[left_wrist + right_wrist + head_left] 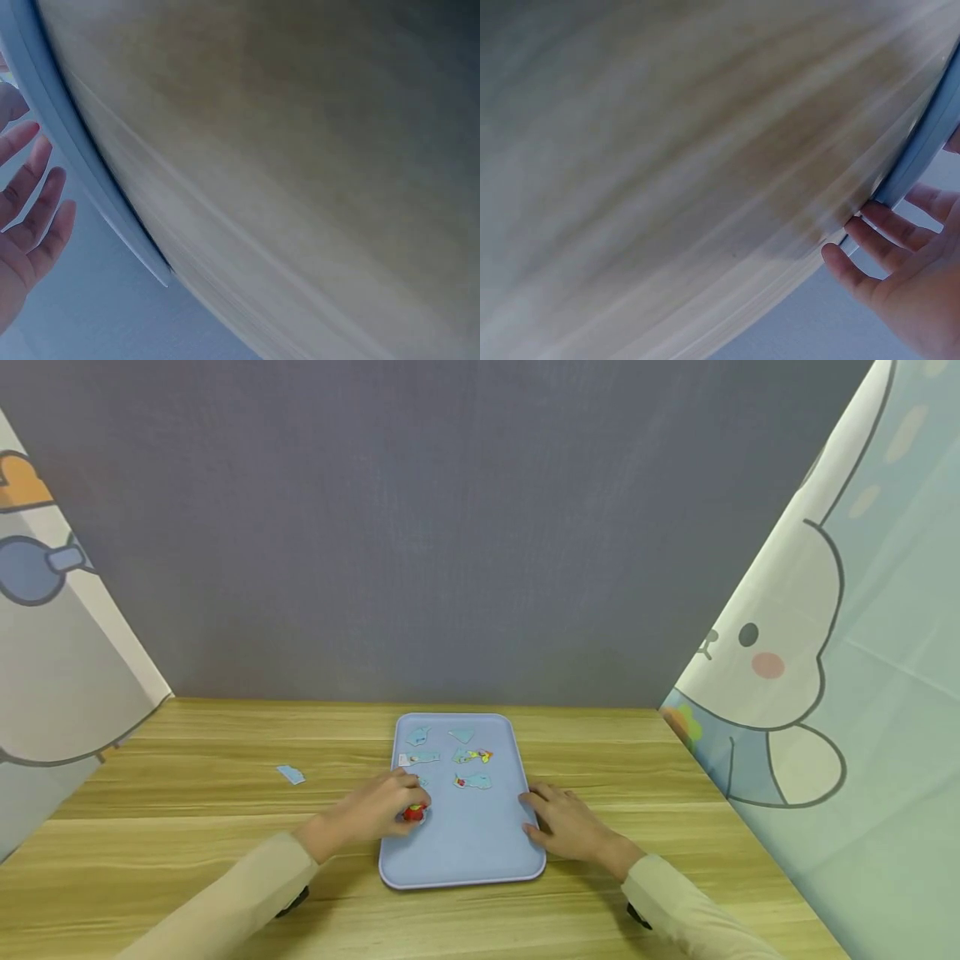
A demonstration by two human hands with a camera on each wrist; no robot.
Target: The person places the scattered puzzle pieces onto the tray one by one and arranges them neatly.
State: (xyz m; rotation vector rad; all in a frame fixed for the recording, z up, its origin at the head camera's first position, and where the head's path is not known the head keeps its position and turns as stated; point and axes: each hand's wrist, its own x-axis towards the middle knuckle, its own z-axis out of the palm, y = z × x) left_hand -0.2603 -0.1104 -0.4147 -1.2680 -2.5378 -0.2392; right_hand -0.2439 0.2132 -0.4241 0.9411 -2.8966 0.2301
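Observation:
A light-blue tray (480, 852) lies on the wooden table. My left hand (378, 806) reaches over its left rim. Thumb and forefinger pinch a flat picture piece (414, 812) with red on it, low over the tray; the hand hides part of it. In the left wrist view the other fingers (46, 217) of that hand are spread and loosely bent. At the tray's right rim rests my right hand (566, 822), its relaxed fingers (889, 232) touching the edge. Several irregular pale-blue pieces, among them one with yellow (474, 756), lie in rows on the tray's far half.
A single pale-blue piece (291, 774) lies on the table (225, 735) left of the tray. Behind the table rises a dark grey panel (420, 543). Cartoon-printed cloth (885, 693) borders the right side, with similar cloth (67, 652) at the left.

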